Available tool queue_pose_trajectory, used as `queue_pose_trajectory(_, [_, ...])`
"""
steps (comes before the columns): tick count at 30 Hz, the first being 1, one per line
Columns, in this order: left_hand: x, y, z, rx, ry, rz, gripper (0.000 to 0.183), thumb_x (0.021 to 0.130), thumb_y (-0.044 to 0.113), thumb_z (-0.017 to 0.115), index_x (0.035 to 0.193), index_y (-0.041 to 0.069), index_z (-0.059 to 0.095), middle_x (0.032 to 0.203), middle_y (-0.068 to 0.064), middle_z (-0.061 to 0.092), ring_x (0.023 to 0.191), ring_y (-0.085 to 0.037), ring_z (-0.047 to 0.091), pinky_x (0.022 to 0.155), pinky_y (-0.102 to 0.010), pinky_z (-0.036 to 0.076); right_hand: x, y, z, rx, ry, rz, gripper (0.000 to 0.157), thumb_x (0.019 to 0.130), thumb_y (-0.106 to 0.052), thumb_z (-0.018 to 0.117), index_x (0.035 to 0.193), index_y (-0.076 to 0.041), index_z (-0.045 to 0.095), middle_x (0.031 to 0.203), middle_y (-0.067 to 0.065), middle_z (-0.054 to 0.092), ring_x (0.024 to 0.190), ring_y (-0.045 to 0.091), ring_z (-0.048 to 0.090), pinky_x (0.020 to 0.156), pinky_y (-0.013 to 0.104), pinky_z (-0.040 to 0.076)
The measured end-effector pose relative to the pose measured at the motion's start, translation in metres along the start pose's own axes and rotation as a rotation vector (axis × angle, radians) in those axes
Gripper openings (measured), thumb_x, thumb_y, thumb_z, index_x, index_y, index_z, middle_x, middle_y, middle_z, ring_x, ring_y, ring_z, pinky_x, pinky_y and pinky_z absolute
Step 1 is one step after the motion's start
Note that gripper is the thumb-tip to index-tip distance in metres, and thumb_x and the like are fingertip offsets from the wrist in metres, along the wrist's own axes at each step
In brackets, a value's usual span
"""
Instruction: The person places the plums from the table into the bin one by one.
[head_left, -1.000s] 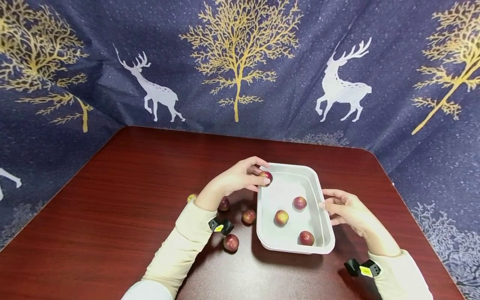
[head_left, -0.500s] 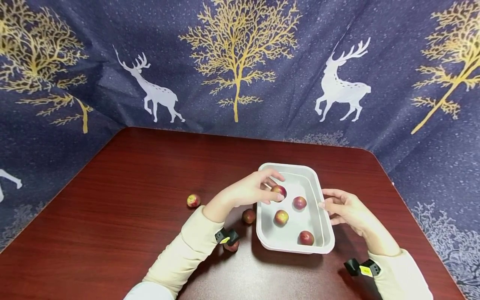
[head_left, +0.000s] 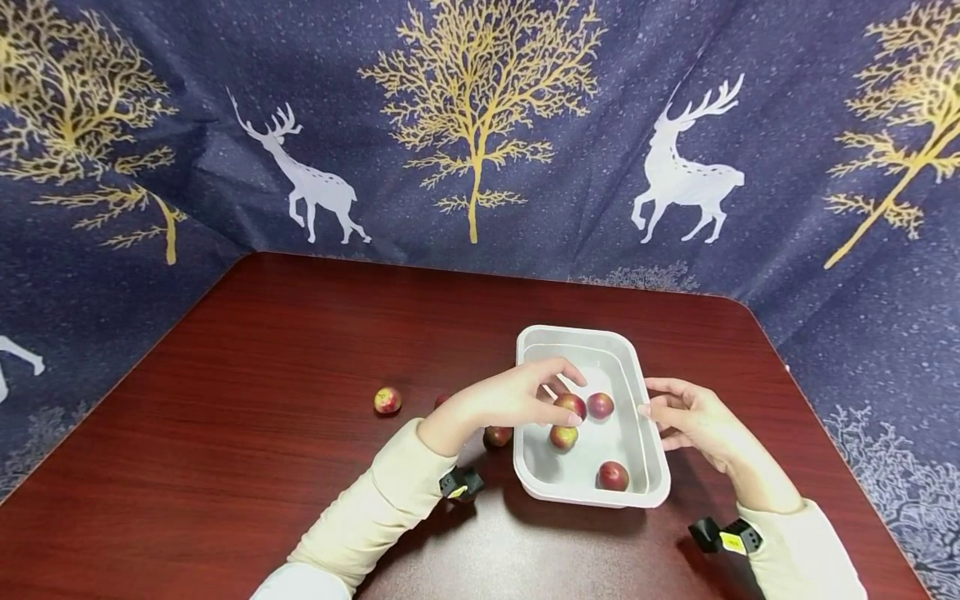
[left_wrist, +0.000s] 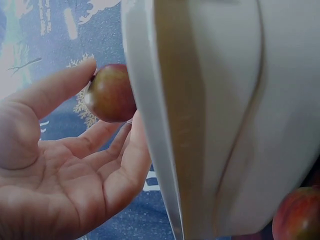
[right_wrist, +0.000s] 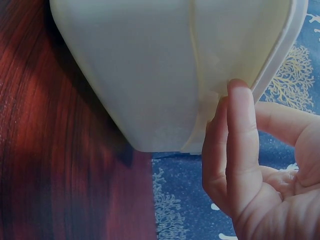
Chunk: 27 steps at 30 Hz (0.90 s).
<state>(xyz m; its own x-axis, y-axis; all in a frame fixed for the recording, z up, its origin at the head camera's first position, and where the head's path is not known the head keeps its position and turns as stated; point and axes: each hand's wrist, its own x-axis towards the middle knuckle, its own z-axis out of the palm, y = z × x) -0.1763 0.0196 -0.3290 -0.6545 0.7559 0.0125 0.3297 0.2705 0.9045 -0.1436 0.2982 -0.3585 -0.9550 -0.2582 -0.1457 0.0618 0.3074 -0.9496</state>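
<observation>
A red-and-yellow plum (head_left: pixel 572 406) is pinched between the thumb and fingers of my left hand (head_left: pixel 510 398), over the inside of a white plastic tub (head_left: pixel 641 454). Below and around it, more plums lie on the tub's floor: a red one (head_left: pixel 600 406), a yellowish one (head_left: pixel 564 438) and a dark red one (head_left: pixel 612 476). My right hand (head_left: pixel 693 421) holds the tub's right rim, thumb at the edge and fingers against the outer wall. From the left wrist, the held plum (left_wrist: pixel 111 92) appears beyond the tub's rim, which partly covers it.
Left of the tub, a plum (head_left: pixel 387 401) lies on the dark red table (head_left: pixel 300 350). Another plum (head_left: pixel 497 437) sits beside the tub wall, partly behind my left forearm. More are mostly hidden by that arm. A deer-patterned blue cloth (head_left: pixel 420 167) hangs behind.
My left hand has carried the plum from the tub's left rim rightward and nearer to me, over the tub's middle. My right hand and the tub have stayed in place.
</observation>
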Motion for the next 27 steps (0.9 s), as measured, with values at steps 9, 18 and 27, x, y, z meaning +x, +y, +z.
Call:
queue_pose_trajectory(9, [-0.002,0.005,0.001,-0.008,-0.027,-0.024,0.038,0.086,0.010,0.067,0.119,0.004,0.052,0.105,-0.013,0.066,0.086,-0.011,0.066,0.077,-0.018,0.050,0.000,0.001,0.000,0.004,-0.004,-0.006,0.055,0.092,-0.004,0.056,0.134,0.019,0.028,0.086,-0.004,0.066,0.072,0.010,0.067,0.060,0.033,0.058])
queue_pose_trajectory(18, [-0.008,0.010,-0.008,0.006,-0.019,0.027,0.036,0.088,0.011,0.065,0.121,0.002,0.052,0.109,-0.015,0.064,0.096,-0.013,0.065,0.079,-0.018,0.050,-0.002,-0.001,-0.002,-0.005,-0.005,-0.004,0.055,0.092,-0.004,0.055,0.135,0.019,0.028,0.087,-0.004,0.066,0.072,0.011,0.067,0.061,0.033,0.058])
queue_pose_trajectory(27, [-0.021,0.018,-0.018,0.071,-0.001,0.121,0.033,0.090,0.013,0.063,0.119,0.002,0.052,0.110,-0.017,0.063,0.098,-0.015,0.064,0.086,-0.020,0.049,0.000,0.000,0.001,0.000,-0.002,0.007,0.055,0.093,-0.006,0.056,0.136,0.017,0.030,0.087,-0.003,0.065,0.073,0.010,0.066,0.062,0.033,0.058])
